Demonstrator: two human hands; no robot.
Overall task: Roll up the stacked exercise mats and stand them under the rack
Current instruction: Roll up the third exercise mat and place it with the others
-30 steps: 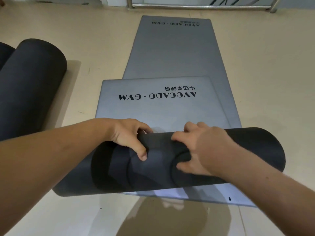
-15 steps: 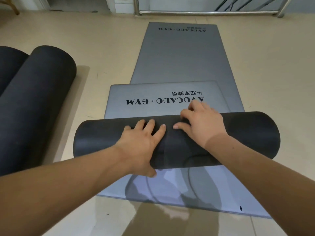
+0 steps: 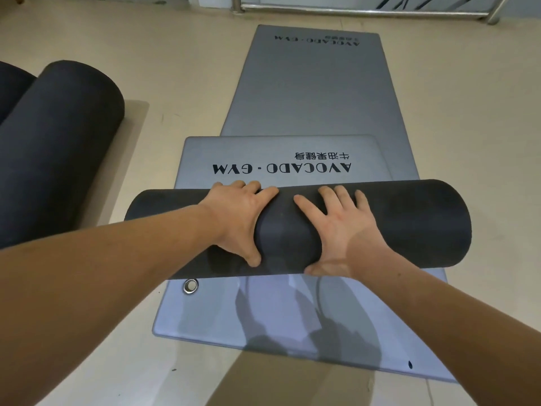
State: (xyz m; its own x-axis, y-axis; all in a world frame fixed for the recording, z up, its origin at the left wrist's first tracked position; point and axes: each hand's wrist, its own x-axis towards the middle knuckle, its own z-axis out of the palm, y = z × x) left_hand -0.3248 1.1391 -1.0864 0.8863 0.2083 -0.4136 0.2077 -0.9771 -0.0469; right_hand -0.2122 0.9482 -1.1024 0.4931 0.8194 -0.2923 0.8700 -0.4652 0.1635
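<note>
While both palms press on it, the dark roll (image 3: 409,224) lies crosswise on the lower mat (image 3: 307,92), closer to that mat's near edge than its far one.

Left hand (image 3: 237,218): flat on the roll left of centre, fingers stretched over the top, thumb down the near side. Right hand (image 3: 339,230): flat just beside it, fingers spread and straight, thumb low on the near side. Neither hand is clamped on anything. Both lie spread, with a strip of bare roll between them.

Roll is the wound part of the upper mat (image 3: 281,153). The unwound rest lies flat beyond the roll, "AVOCADO · GYM" print up, its far edge on the lower mat.

Lower mat runs on across the floor (image 3: 468,127), and its far edge is near a metal rail (image 3: 366,8).

Metal eyelet (image 3: 190,285) sits at the mat's left edge, right at the roll's near side. Cannot tell which mat it belongs to.

Two rolled mats (image 3: 58,142) lie side by side at the floor's left edge, apart from the flat mats. The leftmost is cut off by the frame.
</note>
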